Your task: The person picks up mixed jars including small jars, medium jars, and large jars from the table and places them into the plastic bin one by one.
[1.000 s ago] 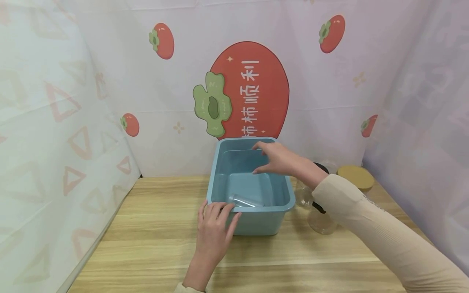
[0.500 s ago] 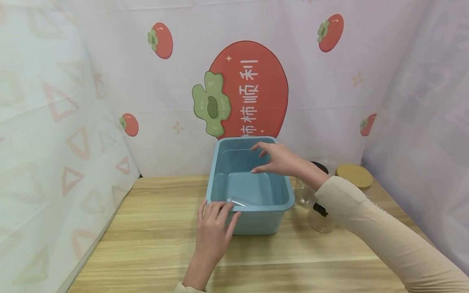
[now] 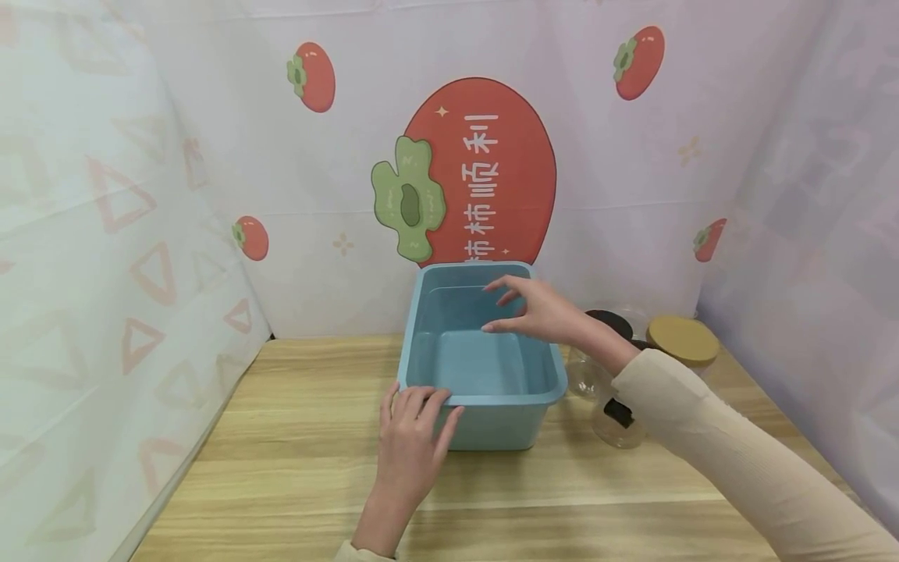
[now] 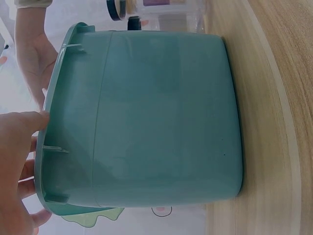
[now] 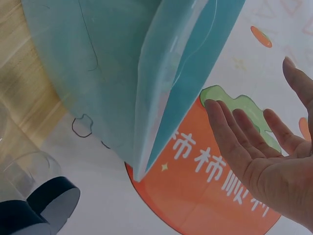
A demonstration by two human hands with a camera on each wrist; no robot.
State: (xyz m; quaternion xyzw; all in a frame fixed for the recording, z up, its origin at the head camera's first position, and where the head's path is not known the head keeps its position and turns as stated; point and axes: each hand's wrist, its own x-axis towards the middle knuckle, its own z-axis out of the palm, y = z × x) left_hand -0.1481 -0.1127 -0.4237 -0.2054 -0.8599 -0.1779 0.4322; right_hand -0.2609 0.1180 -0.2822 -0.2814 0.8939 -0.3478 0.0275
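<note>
A deep blue plastic bin [image 3: 495, 428] stands on the wooden table against the back cloth. My left hand [image 3: 407, 441] grips its near rim at the left corner; in the left wrist view the thumb lies outside the rim and the fingers [image 4: 27, 169] reach over to the inside. My right hand [image 3: 537, 308] hovers over the bin's right side, fingers curved and spread from the thumb, with nothing between them. In the right wrist view that hand [image 5: 274, 161] is held apart from the bin wall. The front wall hides part of the bin's floor.
Right of the bin, partly behind my right forearm, stand clear jars: one with a black lid [image 3: 609, 321], one with a yellow lid [image 3: 683, 339], and a nearer one bearing a black patch [image 3: 618, 414]. Printed cloth [image 3: 337, 156] walls the table at back and sides.
A clear, shiny, tube-like thing on the bin's floor by the near wall slips from sight behind the front rim. Both hands stay nearly where they were.
</note>
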